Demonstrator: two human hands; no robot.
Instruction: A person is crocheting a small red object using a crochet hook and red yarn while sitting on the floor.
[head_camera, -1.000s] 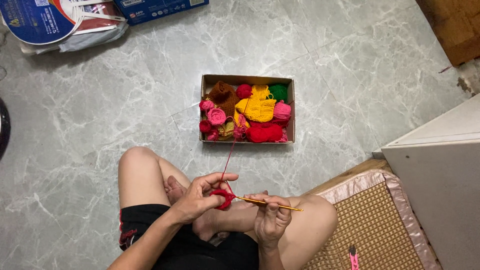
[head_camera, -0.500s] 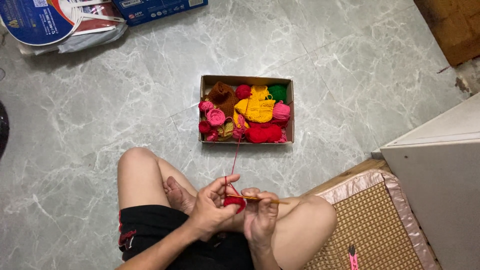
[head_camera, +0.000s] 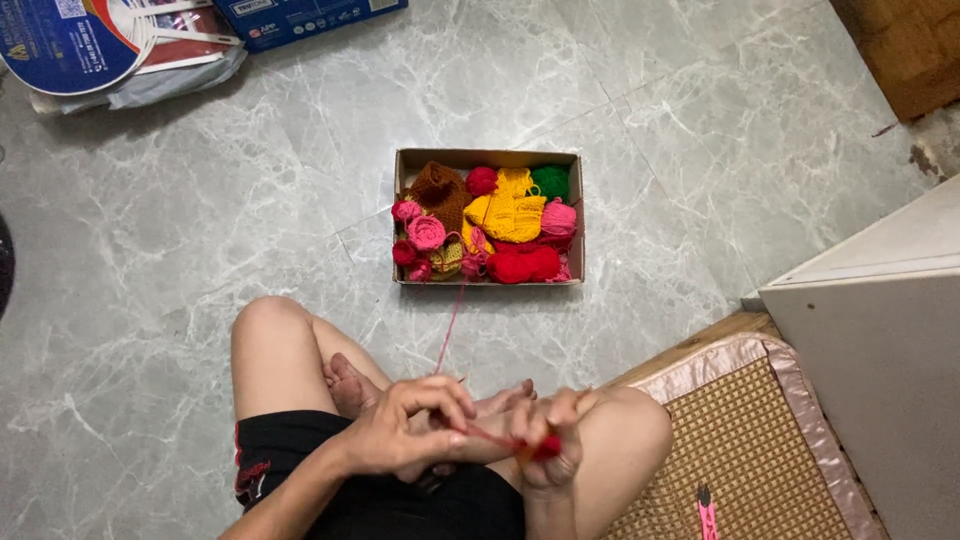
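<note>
The right hand (head_camera: 548, 440) is clenched around a small red crochet piece (head_camera: 546, 447), which sits low in its fist above the person's crossed legs; whether a hook is in that grip cannot be told. Just beside it, the left hand (head_camera: 408, 428) pinches the red yarn strand (head_camera: 487, 436) between thumb and fingertips, holding it taut across the short gap to the piece. From the left hand's fingers the strand runs away from the body, over the marble floor (head_camera: 200, 250), to a cardboard box (head_camera: 488, 157) well ahead of both hands, packed with yarn balls and finished crochet bits in red, pink, yellow, brown and green. By the look of it, the red piece is only a small beginning, with most of the stitching left. Off to the right of the right hand lies a woven mat (head_camera: 740, 470).
</note>
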